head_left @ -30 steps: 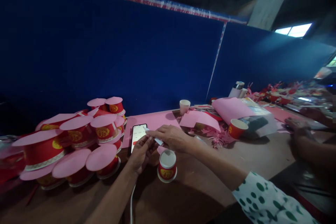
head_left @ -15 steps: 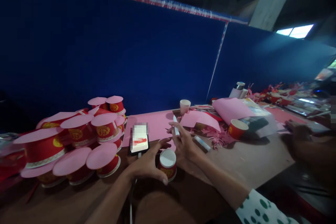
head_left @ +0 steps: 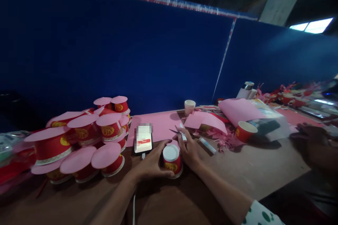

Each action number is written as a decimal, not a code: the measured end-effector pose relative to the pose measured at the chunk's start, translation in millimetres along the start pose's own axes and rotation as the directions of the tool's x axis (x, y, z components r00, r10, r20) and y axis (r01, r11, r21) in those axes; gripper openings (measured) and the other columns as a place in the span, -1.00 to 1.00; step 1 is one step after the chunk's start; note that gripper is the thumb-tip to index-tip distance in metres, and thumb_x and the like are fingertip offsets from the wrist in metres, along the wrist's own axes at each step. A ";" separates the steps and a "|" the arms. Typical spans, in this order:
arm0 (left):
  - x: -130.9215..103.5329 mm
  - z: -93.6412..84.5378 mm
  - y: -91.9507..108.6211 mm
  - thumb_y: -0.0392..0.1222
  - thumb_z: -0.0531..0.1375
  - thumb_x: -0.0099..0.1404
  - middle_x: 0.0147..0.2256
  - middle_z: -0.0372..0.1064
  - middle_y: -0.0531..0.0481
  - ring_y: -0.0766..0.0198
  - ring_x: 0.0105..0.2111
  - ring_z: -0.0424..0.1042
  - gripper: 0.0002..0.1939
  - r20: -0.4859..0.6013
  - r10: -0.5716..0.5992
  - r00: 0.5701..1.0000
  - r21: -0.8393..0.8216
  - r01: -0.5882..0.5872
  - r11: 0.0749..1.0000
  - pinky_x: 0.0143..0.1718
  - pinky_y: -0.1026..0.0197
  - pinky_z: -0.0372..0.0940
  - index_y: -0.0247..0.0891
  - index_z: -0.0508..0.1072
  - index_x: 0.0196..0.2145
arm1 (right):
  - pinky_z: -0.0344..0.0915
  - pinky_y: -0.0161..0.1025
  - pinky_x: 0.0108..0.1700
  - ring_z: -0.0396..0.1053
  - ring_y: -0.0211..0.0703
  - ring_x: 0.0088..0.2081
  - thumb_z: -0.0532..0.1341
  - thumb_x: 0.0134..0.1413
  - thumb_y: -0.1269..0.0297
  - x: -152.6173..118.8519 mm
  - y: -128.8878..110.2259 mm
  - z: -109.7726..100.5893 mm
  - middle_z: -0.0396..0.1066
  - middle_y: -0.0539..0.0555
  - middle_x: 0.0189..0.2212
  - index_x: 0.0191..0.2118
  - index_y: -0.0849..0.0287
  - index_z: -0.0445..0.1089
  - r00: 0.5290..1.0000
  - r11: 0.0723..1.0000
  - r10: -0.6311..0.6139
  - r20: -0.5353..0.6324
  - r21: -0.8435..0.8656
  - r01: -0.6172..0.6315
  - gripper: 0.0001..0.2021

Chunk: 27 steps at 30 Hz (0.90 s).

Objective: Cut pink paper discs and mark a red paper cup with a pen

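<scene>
My left hand (head_left: 153,161) is curled round a small red paper cup (head_left: 172,166) with gold print, thumb at its front and fingers at its far side. The cup stands upside down on the brown table, white base up. At the cup's right is my right hand (head_left: 189,149), its fingers closed on a white tube (head_left: 182,133). Dark pointed blades, like those of scissors (head_left: 174,130), show beside the tube; whether the hand holds them I cannot tell. A bit of pink paper (head_left: 175,143) lies behind the cup, partly hidden.
Red cups topped with pink discs (head_left: 107,156) are piled at the left. A phone (head_left: 144,140) with a cable lies on a pink sheet (head_left: 163,121). To the right are another tube (head_left: 207,146), pink scraps, a red cup (head_left: 246,132) and another person's hand (head_left: 313,139).
My left hand has closed round the cup. My right hand has come down closer to the cup with the white tube, and the dark blades now show. The view has shifted slightly.
</scene>
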State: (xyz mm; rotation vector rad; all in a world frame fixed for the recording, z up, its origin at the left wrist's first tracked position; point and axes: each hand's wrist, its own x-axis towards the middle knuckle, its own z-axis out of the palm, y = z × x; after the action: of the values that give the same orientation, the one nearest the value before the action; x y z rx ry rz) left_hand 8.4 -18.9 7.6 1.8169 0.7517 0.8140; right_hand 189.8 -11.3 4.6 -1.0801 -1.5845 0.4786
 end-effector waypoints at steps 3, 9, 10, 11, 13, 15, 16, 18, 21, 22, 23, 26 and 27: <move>3.4 2.8 3.5 -0.29 0.39 -0.19 0.03 0.24 -0.17 -0.02 0.03 0.24 -0.18 -0.056 -0.050 0.997 -0.236 0.036 0.971 0.02 -0.01 0.14 -0.14 0.19 0.04 | 0.32 -0.31 -0.34 0.38 -0.21 -0.37 -0.06 0.24 0.23 -3.2 -1.6 1.5 0.40 0.04 -0.39 -0.02 0.16 0.20 1.000 0.999 0.007 -0.001 0.048 -0.007 -0.73; 12.7 5.6 3.4 -0.28 0.38 -0.13 -0.22 0.42 -0.08 0.11 -0.21 0.42 -0.45 -0.279 -0.211 0.937 -0.625 -0.011 0.781 -0.19 0.10 0.29 -0.21 0.30 -0.16 | 0.34 -0.29 -0.35 0.41 -0.16 -0.33 -0.06 0.24 0.22 -3.2 -1.4 2.3 0.43 0.11 -0.31 -0.02 0.16 0.19 0.997 0.990 0.070 -0.025 0.121 -0.067 -0.73; 13.9 5.2 2.5 -0.26 0.38 -0.12 -0.24 0.44 -0.07 0.12 -0.24 0.44 -0.47 -0.325 -0.249 0.912 -0.658 -0.029 0.753 -0.20 0.11 0.30 -0.22 0.31 -0.16 | 0.35 -0.27 -0.33 0.41 -0.14 -0.29 -0.06 0.24 0.22 -3.3 -1.4 2.2 0.43 0.13 -0.28 -0.01 0.16 0.19 0.997 0.992 0.065 -0.029 0.110 -0.061 -0.73; 15.0 4.5 1.6 -0.24 0.37 -0.10 -0.26 0.44 -0.06 0.14 -0.26 0.44 -0.48 -0.353 -0.281 0.892 -0.689 -0.044 0.724 -0.21 0.12 0.31 -0.22 0.31 -0.16 | 0.35 -0.25 -0.30 0.41 -0.13 -0.25 -0.06 0.24 0.23 -3.6 -1.3 2.1 0.43 0.15 -0.24 0.00 0.16 0.19 0.998 0.994 0.053 -0.033 0.096 -0.050 -0.72; 16.0 3.0 0.7 -0.22 0.35 -0.05 -0.26 0.44 -0.05 0.16 -0.27 0.46 -0.52 -0.367 -0.307 0.878 -0.739 -0.075 0.670 -0.23 0.13 0.33 -0.21 0.31 -0.15 | 0.36 -0.22 -0.26 0.40 -0.10 -0.19 -0.05 0.24 0.25 -4.4 -0.8 2.0 0.42 0.16 -0.21 0.02 0.15 0.17 0.999 0.997 0.022 -0.033 0.073 -0.019 -0.72; 15.9 1.6 1.2 -0.21 0.32 0.00 -0.23 0.43 -0.04 0.18 -0.26 0.46 -0.58 -0.358 -0.295 0.886 -0.766 -0.098 0.636 -0.22 0.13 0.34 -0.20 0.32 -0.16 | 0.37 -0.19 -0.22 0.39 -0.09 -0.17 -0.04 0.23 0.28 -5.2 0.0 2.0 0.42 0.16 -0.19 0.04 0.14 0.16 1.000 0.998 -0.022 -0.012 0.055 0.022 -0.71; 15.5 1.1 1.9 -0.21 0.31 0.03 -0.22 0.43 -0.04 0.19 -0.25 0.46 -0.61 -0.354 -0.288 0.890 -0.774 -0.106 0.624 -0.20 0.12 0.35 -0.19 0.33 -0.16 | 0.36 -0.16 -0.19 0.39 -0.09 -0.16 -0.03 0.22 0.30 -5.4 0.5 2.0 0.41 0.16 -0.19 0.04 0.14 0.16 0.999 0.998 -0.046 -0.003 0.047 0.046 -0.71; 14.6 0.3 3.7 -0.21 0.28 0.06 -0.19 0.42 -0.03 0.20 -0.22 0.46 -0.65 -0.347 -0.283 0.894 -0.787 -0.114 0.607 -0.17 0.11 0.34 -0.19 0.33 -0.17 | 0.34 -0.11 -0.13 0.38 -0.09 -0.16 -0.02 0.21 0.34 -5.8 1.2 2.1 0.40 0.15 -0.18 0.04 0.12 0.15 0.995 0.995 -0.098 0.006 0.030 0.097 -0.72; 13.9 -1.1 5.0 -0.23 0.26 0.09 -0.17 0.43 -0.04 0.22 -0.23 0.46 -0.67 -0.355 -0.287 0.890 -0.793 -0.125 0.596 -0.15 0.15 0.34 -0.19 0.35 -0.16 | 0.32 -0.09 -0.08 0.36 -0.09 -0.12 -0.02 0.20 0.38 -6.7 1.5 2.4 0.38 0.14 -0.15 0.05 0.10 0.15 0.988 0.988 -0.156 0.003 0.015 0.156 -0.70; 13.9 -1.9 4.8 -0.24 0.26 0.10 -0.17 0.43 -0.04 0.23 -0.23 0.46 -0.67 -0.362 -0.289 0.886 -0.793 -0.129 0.595 -0.15 0.16 0.34 -0.19 0.34 -0.15 | 0.31 -0.08 -0.07 0.35 -0.09 -0.10 -0.01 0.20 0.39 -7.2 1.3 2.5 0.37 0.14 -0.14 0.05 0.10 0.15 0.986 0.986 -0.169 0.007 0.014 0.169 -0.69; 14.0 -2.8 4.2 -0.25 0.26 0.10 -0.17 0.44 -0.04 0.24 -0.24 0.47 -0.66 -0.373 -0.297 0.879 -0.791 -0.135 0.596 -0.16 0.18 0.34 -0.18 0.34 -0.13 | 0.31 -0.08 -0.06 0.34 -0.09 -0.09 -0.01 0.19 0.40 -7.8 0.9 2.6 0.37 0.14 -0.13 0.06 0.10 0.15 0.984 0.984 -0.180 0.011 0.015 0.180 -0.68; 14.6 -6.0 1.4 -0.25 0.26 0.10 -0.17 0.45 0.00 0.26 -0.23 0.47 -0.60 -0.408 -0.322 0.854 -0.788 -0.152 0.596 -0.15 0.20 0.34 -0.13 0.32 -0.08 | 0.32 -0.09 -0.07 0.36 -0.09 -0.11 0.00 0.18 0.41 -9.4 -1.6 2.7 0.36 0.14 -0.12 0.04 0.11 0.16 0.980 0.980 -0.198 0.026 0.026 0.198 -0.69; 14.8 -6.9 0.6 -0.24 0.26 0.11 -0.15 0.44 -0.01 0.26 -0.20 0.46 -0.59 -0.410 -0.326 0.852 -0.789 -0.152 0.595 -0.14 0.20 0.33 -0.13 0.31 -0.07 | 0.32 -0.09 -0.07 0.36 -0.09 -0.12 0.00 0.18 0.41 -9.9 -2.7 2.8 0.36 0.14 -0.12 0.03 0.11 0.17 0.979 0.979 -0.202 0.032 0.026 0.201 -0.70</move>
State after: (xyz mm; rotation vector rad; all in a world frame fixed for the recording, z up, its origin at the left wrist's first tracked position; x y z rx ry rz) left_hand 11.6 -3.9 13.3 0.7038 0.6318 1.3410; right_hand 186.0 -20.2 0.3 -0.8869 -1.6946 0.3794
